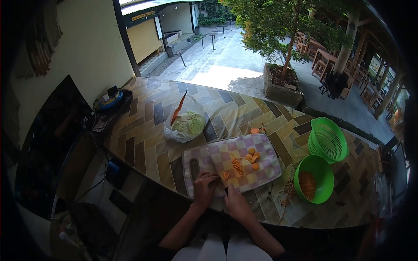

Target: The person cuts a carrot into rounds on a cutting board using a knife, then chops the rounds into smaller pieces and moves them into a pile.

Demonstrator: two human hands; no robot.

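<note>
A checkered cutting board [257, 182] lies at the table's near edge. On it are diced orange bits [237, 167], thicker orange pieces [255, 166] that look like carrot, and a small piece [226, 175] near my fingers. My right hand [236, 203] is closed around the dark handle of a knife [226, 190], its blade faintly visible and pointing away over the board. My left hand [205, 188] rests at the board's near left part, fingers bent together close to the blade; what they hold, if anything, is hidden.
A plastic bag [177, 134] holds a cabbage [190, 123], with a long orange-red strip on it. At right stand a green basket [320, 135] and a green bowl [325, 189] with orange shreds. Peelings [287, 192] lie beside the bowl. Orange pieces [255, 130] sit beyond the board.
</note>
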